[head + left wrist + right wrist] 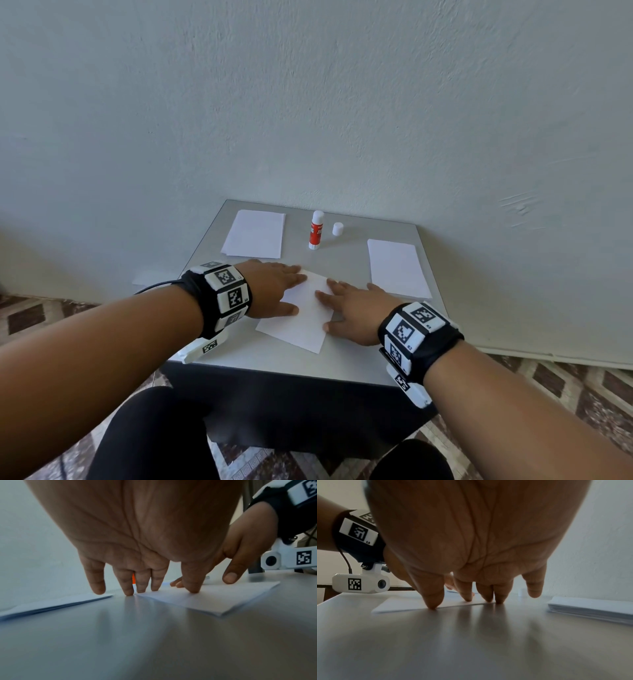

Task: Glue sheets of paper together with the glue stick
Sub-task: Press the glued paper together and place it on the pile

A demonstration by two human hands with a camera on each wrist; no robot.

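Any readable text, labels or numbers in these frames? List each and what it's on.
"L5": white tag on the left wristband, below its square code.
Glue stick label: white print on red, too small and blurred to read.
Right wristband tags: small characters beside the codes, too small to be sure of.
Square codes on both wristbands and both wrist cameras: patterns, not text.
Paper sheets: blank.

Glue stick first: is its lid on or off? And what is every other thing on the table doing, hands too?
glue stick: upright, lid off
cap: standing alone right of the glue stick
middle sheets: flat, pressed by both hands
left paper stack: lying flat, untouched
right paper stack: lying flat, untouched
left hand: fingers straight, pressing the middle sheets
right hand: fingers straight, pressing the middle sheets
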